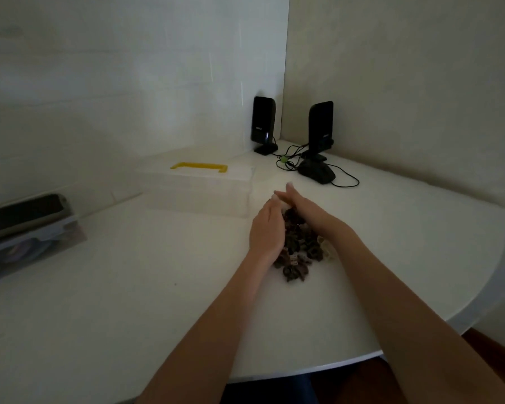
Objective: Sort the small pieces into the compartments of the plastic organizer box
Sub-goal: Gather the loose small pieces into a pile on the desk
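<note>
A pile of small dark pieces [296, 255] lies on the white table [129, 287], with a few pale ones at its right edge. My left hand [267, 228] and my right hand [299, 204] stand on edge on either side of the pile, fingers straight, fingertips nearly meeting at the far end. Neither hand visibly grips a piece. The clear plastic organizer box [199, 193] with a yellow handle [199, 167] sits just left of and behind my hands, its lid down. Its compartments are hard to make out.
Two black speakers [263, 123] [319, 128] stand in the wall corner, with a black mouse [317, 172] and cables in front of them. A dark device lies on a flat box [27, 228] at the far left. The table's curved edge runs along the right and front.
</note>
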Tool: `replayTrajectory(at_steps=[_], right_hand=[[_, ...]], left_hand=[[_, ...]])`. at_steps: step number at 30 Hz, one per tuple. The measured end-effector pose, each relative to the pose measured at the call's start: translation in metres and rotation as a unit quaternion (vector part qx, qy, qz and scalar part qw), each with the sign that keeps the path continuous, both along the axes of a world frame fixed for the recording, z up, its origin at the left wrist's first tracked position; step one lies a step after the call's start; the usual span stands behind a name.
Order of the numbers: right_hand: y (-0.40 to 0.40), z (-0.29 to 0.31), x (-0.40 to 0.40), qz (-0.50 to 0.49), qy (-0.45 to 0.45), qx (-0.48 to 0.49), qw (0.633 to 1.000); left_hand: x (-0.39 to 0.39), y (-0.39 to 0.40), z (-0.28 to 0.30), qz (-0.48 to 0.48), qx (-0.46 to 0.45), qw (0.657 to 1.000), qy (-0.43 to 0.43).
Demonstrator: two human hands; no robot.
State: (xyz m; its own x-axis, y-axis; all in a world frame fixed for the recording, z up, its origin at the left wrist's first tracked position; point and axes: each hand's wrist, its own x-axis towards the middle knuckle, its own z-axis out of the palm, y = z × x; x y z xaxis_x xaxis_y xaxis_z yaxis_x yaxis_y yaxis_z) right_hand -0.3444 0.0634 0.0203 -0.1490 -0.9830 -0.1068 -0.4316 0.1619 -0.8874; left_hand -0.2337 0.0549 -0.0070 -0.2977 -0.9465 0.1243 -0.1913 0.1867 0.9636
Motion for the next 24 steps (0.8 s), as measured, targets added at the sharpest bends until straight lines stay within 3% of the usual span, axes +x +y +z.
replayTrajectory(at_steps=[5,8,10,13,18,24], right_hand=[[0.003,-0.003,-0.007,0.050,-0.019,0.012,0.998],[0.011,-0.004,-0.018,0.046,-0.056,0.006,0.997],[0.020,-0.004,-0.025,-0.003,-0.081,-0.029,0.996],[0.041,-0.010,-0.026,-0.133,-0.098,-0.077,0.983],[0.069,-0.028,0.006,-0.219,0.021,-0.083,0.972],[0.069,-0.030,0.036,-0.208,0.143,-0.106,0.962]], left_hand=[[0.001,-0.014,0.001,-0.007,0.043,0.998,0.049],[0.013,-0.020,-0.001,0.041,-0.003,0.996,0.082],[0.019,-0.023,-0.002,0.059,-0.049,0.994,0.072],[0.017,-0.032,-0.003,-0.018,-0.024,1.000,0.006],[0.010,-0.032,-0.007,-0.074,-0.033,0.987,-0.142],[0.006,-0.008,-0.008,-0.048,0.019,0.995,-0.082]])
